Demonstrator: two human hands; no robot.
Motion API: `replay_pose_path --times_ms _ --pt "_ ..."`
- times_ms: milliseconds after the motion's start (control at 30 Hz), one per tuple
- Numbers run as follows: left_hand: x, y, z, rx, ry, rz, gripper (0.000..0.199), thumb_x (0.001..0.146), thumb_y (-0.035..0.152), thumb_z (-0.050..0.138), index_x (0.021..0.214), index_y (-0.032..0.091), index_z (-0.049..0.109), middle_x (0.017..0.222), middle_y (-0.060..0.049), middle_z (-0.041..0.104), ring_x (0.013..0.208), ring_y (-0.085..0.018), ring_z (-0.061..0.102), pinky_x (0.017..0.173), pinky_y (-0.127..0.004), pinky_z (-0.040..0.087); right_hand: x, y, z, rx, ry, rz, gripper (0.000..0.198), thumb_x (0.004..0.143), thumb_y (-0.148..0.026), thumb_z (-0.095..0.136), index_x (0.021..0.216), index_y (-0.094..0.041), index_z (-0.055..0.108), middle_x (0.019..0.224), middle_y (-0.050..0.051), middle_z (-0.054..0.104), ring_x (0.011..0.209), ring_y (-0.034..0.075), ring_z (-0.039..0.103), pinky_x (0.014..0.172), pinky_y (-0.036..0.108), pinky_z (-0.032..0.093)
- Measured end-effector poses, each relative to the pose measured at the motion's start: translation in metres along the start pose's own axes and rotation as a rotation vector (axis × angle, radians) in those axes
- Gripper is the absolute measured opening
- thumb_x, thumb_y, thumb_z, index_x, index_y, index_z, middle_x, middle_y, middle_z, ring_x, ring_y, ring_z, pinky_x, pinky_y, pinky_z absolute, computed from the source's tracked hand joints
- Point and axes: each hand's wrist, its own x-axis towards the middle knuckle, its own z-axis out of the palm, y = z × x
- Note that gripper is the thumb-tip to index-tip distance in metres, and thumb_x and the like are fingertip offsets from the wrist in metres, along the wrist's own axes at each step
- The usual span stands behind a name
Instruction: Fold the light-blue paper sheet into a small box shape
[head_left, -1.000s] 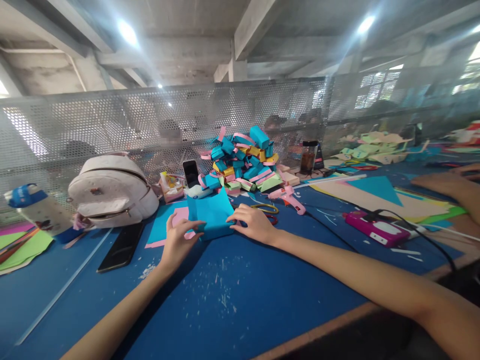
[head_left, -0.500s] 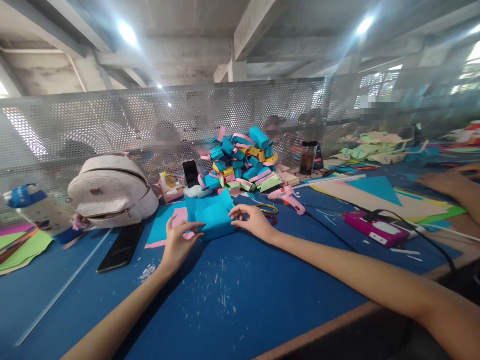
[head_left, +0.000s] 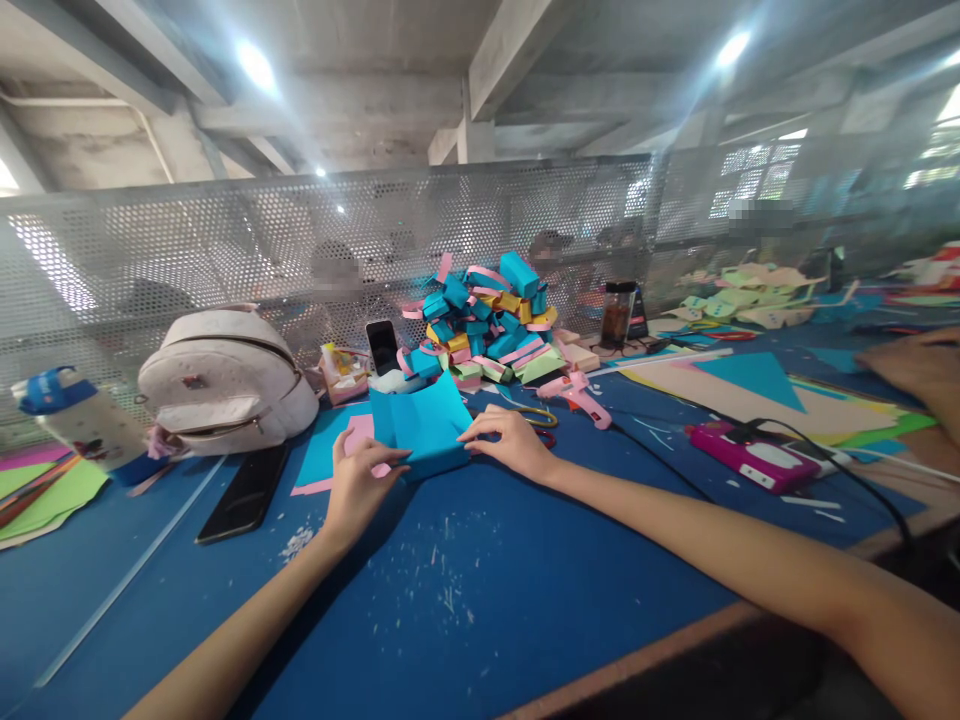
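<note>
A folded sheet of blue paper point(head_left: 429, 425) stands partly upright on the blue table, its back part raised and its front edge bent. My left hand point(head_left: 364, 470) pinches its left front corner between thumb and fingers. At the right side, my right hand point(head_left: 506, 440) grips the paper's edge with the fingertips. Flat blue and pink sheets point(head_left: 319, 455) lie beneath and left of it. Just behind rises a heap of small folded paper pieces point(head_left: 487, 325) in blue, pink, yellow and green. To the right of my right hand lies a pink glue gun point(head_left: 577, 395).
Left are a white backpack point(head_left: 225, 385), a black phone point(head_left: 244, 495) and a bottle point(head_left: 82, 420). Scissors point(head_left: 536, 418) lie behind my right hand. A magenta device point(head_left: 754, 455) with cables sits right, near paper sheets point(head_left: 757, 395). Another person's hand point(head_left: 911, 365) is at the right edge.
The blue paper's raised part has tilted slightly and its top edge shifted; both my hands keep their hold almost in place. The other person's hand at the right has moved slightly rightward.
</note>
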Motion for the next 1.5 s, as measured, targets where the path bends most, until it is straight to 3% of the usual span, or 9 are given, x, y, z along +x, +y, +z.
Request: replay_pose_path --times_ms 600,733,900,1100,1500 --pt "0.011 0.018 -0.021 0.282 -0.123 0.221 0.01 0.079 0.018 0.067 0.079 0.027 0.071 0.079 -0.001 0.07 0.086 -0.025 0.065 0.112 -0.06 0.019 0.003 -0.017 -0.009 -0.315 -0.127 -0.184 0.005 0.086 -0.017 0.068 0.086 -0.022 0.07 0.087 0.003 0.069 0.089 0.022 0.054 0.071 0.032 0.042" --pt "0.011 0.028 -0.02 0.315 -0.133 0.232 0.01 0.08 0.016 0.064 0.084 0.024 0.07 0.087 -0.003 0.07 0.09 -0.027 0.064 0.11 -0.061 0.019 0.004 -0.019 -0.006 -0.339 -0.144 -0.216 0.004 0.086 -0.021 0.07 0.09 -0.02 0.07 0.093 0.003 0.07 0.092 0.021 0.054 0.077 0.033 0.042" --pt "0.009 0.035 -0.009 0.308 -0.154 0.249 0.014 0.084 0.015 0.061 0.09 0.023 0.07 0.081 -0.002 0.071 0.087 -0.024 0.066 0.114 -0.058 0.016 0.004 -0.022 0.002 -0.366 -0.158 -0.222 0.012 0.082 -0.022 0.074 0.094 -0.02 0.072 0.089 0.002 0.072 0.091 0.022 0.055 0.075 0.032 0.038" --pt "0.012 0.034 -0.005 0.295 -0.175 0.251 0.016 0.086 0.014 0.06 0.089 0.022 0.073 0.077 -0.002 0.072 0.082 -0.022 0.067 0.115 -0.057 0.017 0.007 -0.024 0.002 -0.396 -0.14 -0.215 0.008 0.082 -0.021 0.074 0.09 -0.022 0.075 0.085 0.002 0.07 0.088 0.02 0.055 0.075 0.032 0.033" --pt "0.015 0.026 -0.007 0.298 -0.255 0.256 0.015 0.086 0.019 0.062 0.083 0.023 0.076 0.074 -0.002 0.076 0.071 -0.023 0.071 0.114 -0.056 0.024 0.009 -0.023 -0.001 -0.401 -0.189 -0.283 0.01 0.086 -0.023 0.07 0.094 -0.021 0.076 0.087 0.004 0.068 0.09 0.019 0.055 0.082 0.032 0.034"
